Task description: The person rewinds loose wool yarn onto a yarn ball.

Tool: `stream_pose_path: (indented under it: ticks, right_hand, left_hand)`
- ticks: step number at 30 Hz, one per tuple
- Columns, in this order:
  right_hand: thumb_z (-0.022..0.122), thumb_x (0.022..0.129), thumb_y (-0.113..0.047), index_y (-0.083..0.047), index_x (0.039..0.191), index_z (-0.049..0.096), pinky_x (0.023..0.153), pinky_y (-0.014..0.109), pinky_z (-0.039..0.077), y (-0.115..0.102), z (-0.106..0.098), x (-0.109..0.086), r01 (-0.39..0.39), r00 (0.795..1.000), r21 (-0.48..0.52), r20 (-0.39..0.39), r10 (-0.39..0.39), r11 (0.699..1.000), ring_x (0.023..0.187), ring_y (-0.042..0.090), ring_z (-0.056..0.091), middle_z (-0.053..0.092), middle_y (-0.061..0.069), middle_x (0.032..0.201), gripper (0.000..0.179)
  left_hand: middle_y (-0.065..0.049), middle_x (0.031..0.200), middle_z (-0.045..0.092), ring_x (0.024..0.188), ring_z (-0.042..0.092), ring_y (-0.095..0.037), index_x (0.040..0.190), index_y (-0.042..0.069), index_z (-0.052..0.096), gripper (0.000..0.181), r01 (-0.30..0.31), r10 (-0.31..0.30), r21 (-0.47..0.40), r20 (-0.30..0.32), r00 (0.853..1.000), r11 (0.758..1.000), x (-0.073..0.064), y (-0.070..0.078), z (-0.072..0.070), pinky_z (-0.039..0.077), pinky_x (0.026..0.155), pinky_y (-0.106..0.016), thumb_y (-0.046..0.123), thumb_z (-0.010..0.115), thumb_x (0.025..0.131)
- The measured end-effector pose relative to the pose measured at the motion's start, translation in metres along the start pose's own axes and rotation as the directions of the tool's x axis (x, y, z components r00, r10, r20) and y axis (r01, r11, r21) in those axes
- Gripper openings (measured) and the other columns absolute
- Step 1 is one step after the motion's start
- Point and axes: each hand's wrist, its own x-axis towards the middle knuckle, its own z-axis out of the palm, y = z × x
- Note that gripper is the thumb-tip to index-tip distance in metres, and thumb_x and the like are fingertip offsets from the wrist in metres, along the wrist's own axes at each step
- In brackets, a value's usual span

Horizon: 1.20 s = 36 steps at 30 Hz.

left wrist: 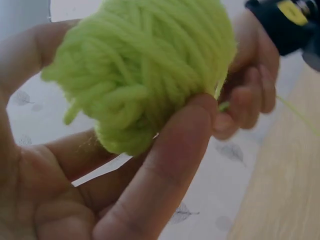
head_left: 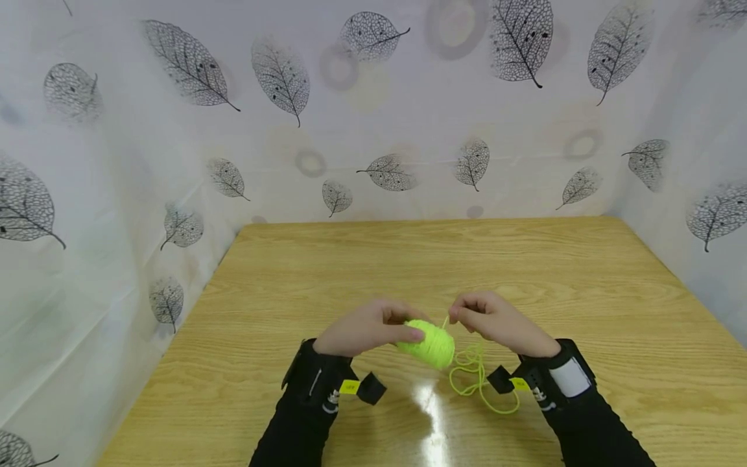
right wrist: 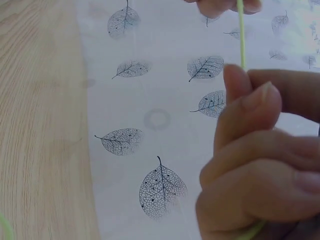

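Two hands are above a wooden table [head_left: 350, 272] in the head view: the left hand [head_left: 370, 327] grips a ball of yellow-green yarn [head_left: 434, 347], and the right hand [head_left: 498, 323], at its two o'clock, pinches the strand [head_left: 445, 322]. Loose loops [head_left: 481, 376] lie at the ball's four o'clock. From the left wrist, the right hand appears at the ball's three o'clock. From the right wrist, the strand runs toward twelve o'clock from pinching fingertips [right wrist: 260, 100].

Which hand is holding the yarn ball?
The left hand holds the ball; the right hand pinches only a strand.
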Motion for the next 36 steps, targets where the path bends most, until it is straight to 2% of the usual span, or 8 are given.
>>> stream_pose_path:
  ticks: [5, 10, 13, 16, 21, 31, 34, 36]
  right_hand:
    - [0.045, 0.099, -0.016, 0.001, 0.088, 0.057, 0.04, 0.024, 0.025, -0.005, 0.001, -0.001, -0.018, 0.999, 0.066, -0.046, 0.021, 0.998, 0.042, 0.008, 0.024, 0.037, 0.003, 0.061, 0.023]
    - [0.046, 0.098, -0.014, 0.001, 0.09, 0.057, 0.039, 0.029, 0.026, -0.009, 0.005, -0.001, 0.019, 0.998, 0.096, -0.062, -0.013, 0.995, 0.041, 0.012, 0.024, 0.038, 0.003, 0.062, 0.021]
    - [0.046, 0.098, -0.015, 0.0, 0.091, 0.059, 0.039, 0.029, 0.027, -0.011, 0.007, -0.002, 0.038, 0.998, 0.087, -0.062, -0.033, 0.995, 0.041, 0.012, 0.025, 0.038, 0.003, 0.062, 0.021]
    - [0.046, 0.098, -0.015, -0.001, 0.094, 0.061, 0.039, 0.03, 0.028, -0.014, 0.01, -0.003, 0.052, 0.997, 0.074, -0.066, -0.047, 0.996, 0.043, 0.011, 0.028, 0.041, 0.003, 0.063, 0.021]
    - [0.046, 0.098, -0.013, -0.002, 0.096, 0.063, 0.041, 0.029, 0.031, -0.022, 0.016, -0.006, 0.098, 0.992, 0.038, -0.083, -0.094, 0.994, 0.046, 0.01, 0.032, 0.044, 0.003, 0.065, 0.019]
    - [0.045, 0.097, -0.003, -0.004, 0.096, 0.065, 0.043, 0.03, 0.037, -0.026, 0.027, -0.006, 0.26, 0.965, 0.027, -0.042, -0.259, 0.965, 0.048, 0.011, 0.036, 0.054, -0.001, 0.068, 0.019]
    - [0.045, 0.097, -0.003, -0.004, 0.097, 0.065, 0.043, 0.031, 0.036, -0.025, 0.029, -0.004, 0.28, 0.96, 0.034, -0.002, -0.28, 0.959, 0.047, 0.01, 0.035, 0.05, -0.004, 0.064, 0.02]
    - [0.045, 0.097, -0.003, -0.004, 0.097, 0.065, 0.043, 0.031, 0.036, -0.024, 0.031, -0.003, 0.28, 0.959, 0.033, 0.025, -0.281, 0.959, 0.047, 0.01, 0.035, 0.045, -0.004, 0.06, 0.02]
  left_hand:
    - [-0.001, 0.099, 0.067, 0.08, 0.06, -0.011, 0.113, 0.008, 0.065, 0.029, 0.054, -0.046, 0.185, -0.044, 0.998, 0.981, 0.006, -0.006, 0.007, 0.05, 0.071, -0.028, 0.022, 0.063, 0.088]
    - [0.003, 0.108, 0.064, 0.085, 0.058, -0.008, 0.114, 0.013, 0.065, 0.04, 0.148, -0.101, 0.366, -0.145, 0.984, 0.919, 0.012, -0.015, 0.01, 0.05, 0.071, -0.03, 0.039, 0.064, 0.084]
    - [0.002, 0.104, 0.064, 0.084, 0.058, -0.009, 0.114, 0.012, 0.065, 0.042, 0.185, -0.108, 0.408, -0.205, 0.973, 0.894, 0.015, -0.02, 0.01, 0.05, 0.07, -0.03, 0.041, 0.063, 0.084]
    - [0.002, 0.096, 0.063, 0.078, 0.057, -0.011, 0.113, 0.009, 0.064, 0.042, 0.204, -0.099, 0.403, -0.267, 0.959, 0.892, 0.018, -0.024, 0.01, 0.05, 0.064, -0.029, 0.04, 0.063, 0.084]
    - [-0.001, 0.093, 0.063, 0.072, 0.056, -0.013, 0.115, 0.006, 0.062, 0.043, 0.197, -0.054, 0.345, -0.383, 0.922, 0.918, 0.021, -0.027, 0.008, 0.048, 0.059, -0.028, 0.038, 0.061, 0.086]
    - [-0.009, 0.103, 0.062, 0.082, 0.058, -0.019, 0.121, 0.003, 0.059, 0.048, 0.104, -0.029, 0.098, -0.58, 0.814, 0.99, 0.024, -0.027, 0.001, 0.05, 0.071, -0.038, 0.038, 0.06, 0.088]
    - [-0.012, 0.103, 0.062, 0.086, 0.058, -0.019, 0.12, -0.001, 0.058, 0.044, 0.014, -0.035, -0.042, -0.58, 0.814, 0.999, 0.024, -0.027, -0.001, 0.05, 0.077, -0.038, 0.031, 0.059, 0.09]
    - [-0.012, 0.104, 0.061, 0.088, 0.058, -0.018, 0.119, -0.005, 0.057, 0.04, -0.052, -0.03, -0.133, -0.551, 0.834, 0.99, 0.023, -0.025, -0.002, 0.05, 0.079, -0.035, 0.025, 0.056, 0.092]
